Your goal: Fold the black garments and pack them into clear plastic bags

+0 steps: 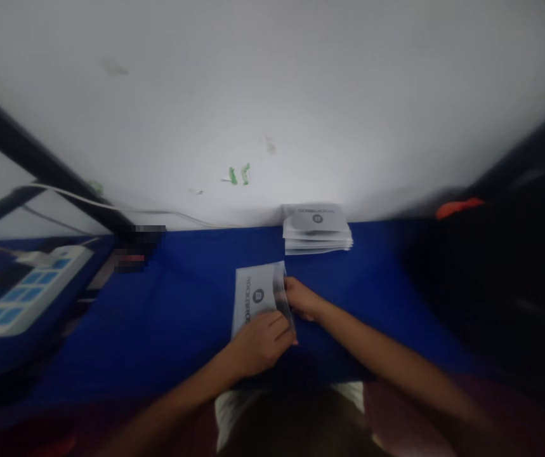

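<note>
A grey printed plastic pouch (256, 293) lies on the blue table cover (181, 304) in front of me. My left hand (259, 344) rests on its near end, fingers curled and pressing on it. My right hand (301, 298) pinches the pouch's right edge, where a clear strip shows. Behind them, against the white wall, sits a stack of the same grey pouches (317, 228).
A white power strip with blue sockets (27, 289) lies at the left edge, its white cable (110, 206) running along the wall. Black frame bars (39, 162) slant across the left. A dark bulk with an orange tab (457, 206) fills the right side.
</note>
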`<state>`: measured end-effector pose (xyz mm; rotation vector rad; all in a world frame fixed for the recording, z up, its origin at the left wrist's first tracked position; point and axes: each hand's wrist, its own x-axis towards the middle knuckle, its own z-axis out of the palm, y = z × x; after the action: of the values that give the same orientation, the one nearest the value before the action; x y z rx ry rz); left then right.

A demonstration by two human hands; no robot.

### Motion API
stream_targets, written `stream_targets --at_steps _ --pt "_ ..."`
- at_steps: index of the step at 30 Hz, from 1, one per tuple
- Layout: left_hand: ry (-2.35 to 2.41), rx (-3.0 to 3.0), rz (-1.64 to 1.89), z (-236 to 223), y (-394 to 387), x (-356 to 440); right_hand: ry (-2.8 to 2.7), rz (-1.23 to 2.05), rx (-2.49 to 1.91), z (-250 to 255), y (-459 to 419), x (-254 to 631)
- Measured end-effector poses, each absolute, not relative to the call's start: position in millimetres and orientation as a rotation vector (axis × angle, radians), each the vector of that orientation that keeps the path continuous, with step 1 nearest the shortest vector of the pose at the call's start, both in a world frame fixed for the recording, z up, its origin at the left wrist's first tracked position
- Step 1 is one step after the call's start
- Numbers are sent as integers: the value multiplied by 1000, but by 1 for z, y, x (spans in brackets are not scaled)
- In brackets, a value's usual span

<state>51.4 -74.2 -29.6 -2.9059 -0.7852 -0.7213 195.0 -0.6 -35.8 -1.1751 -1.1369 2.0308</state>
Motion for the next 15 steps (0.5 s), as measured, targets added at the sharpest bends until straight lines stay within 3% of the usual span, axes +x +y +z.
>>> stream_targets --at_steps 8,15 --pt "-747 -2885 -814 -29 -78 58 -619 2018 -1137 -24 -28 193" --pt "-736 -2895 -829 -27 -77 51 -793 2090 -1081 -14 -32 210"
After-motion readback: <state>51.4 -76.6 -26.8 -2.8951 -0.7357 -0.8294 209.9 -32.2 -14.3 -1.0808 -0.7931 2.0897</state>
